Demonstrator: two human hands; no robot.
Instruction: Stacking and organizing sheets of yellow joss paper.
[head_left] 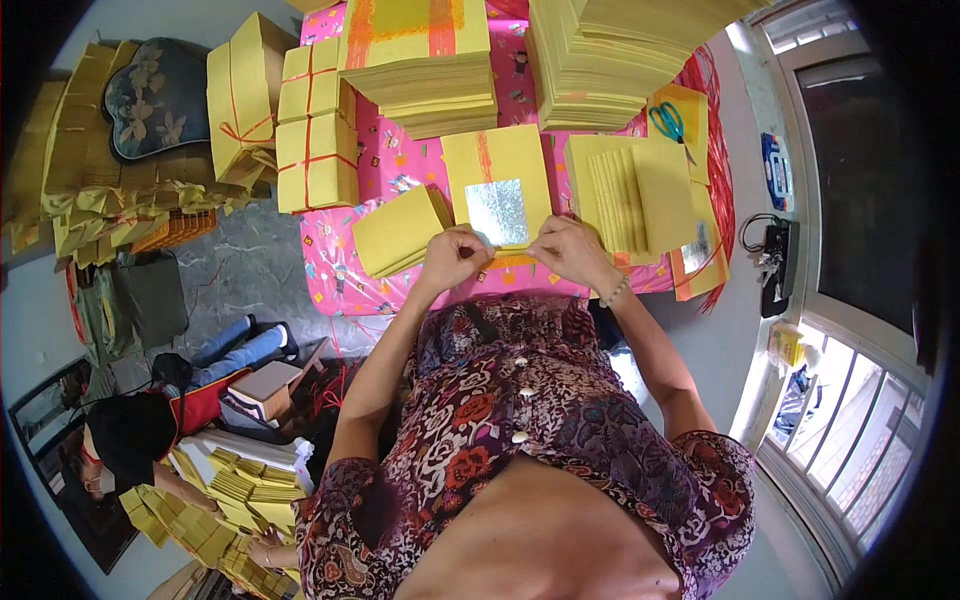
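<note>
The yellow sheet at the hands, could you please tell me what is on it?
On the sheet are a silver square and an orange streak. The left hand and right hand cover parts of its lower edge; anything beneath them is hidden.

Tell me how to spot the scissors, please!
Find the pink table cover, then the tall yellow paper stack at its far right side. Just by that stack's near right corner lie the scissors. Their teal handles stand out against yellow paper and red strands.

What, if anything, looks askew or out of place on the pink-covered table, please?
Mainly the small yellow stack by the left hand: it lies slanted, while the silver-squared yellow paper beside it sits nearly straight.
</note>
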